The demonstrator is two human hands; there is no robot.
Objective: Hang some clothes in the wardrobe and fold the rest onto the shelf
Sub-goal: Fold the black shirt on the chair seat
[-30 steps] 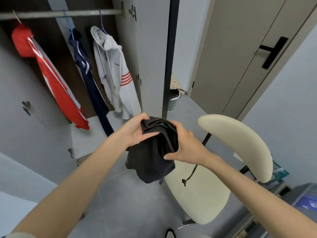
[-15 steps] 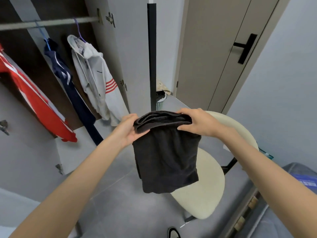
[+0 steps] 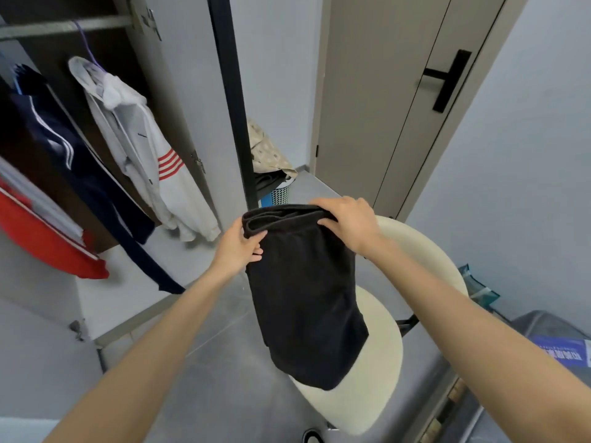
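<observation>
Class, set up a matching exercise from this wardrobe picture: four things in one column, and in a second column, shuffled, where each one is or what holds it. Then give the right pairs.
Things
1. black garment
2. white jacket
3. cream chair
4. laundry basket

Places or states
A. on the floor, beyond the black door edge
B. gripped at its top by both hands, left and right
C. hanging from the wardrobe rail
D. standing on the floor under the held cloth

Pairs: 1-B, 2-C, 3-D, 4-A
</observation>
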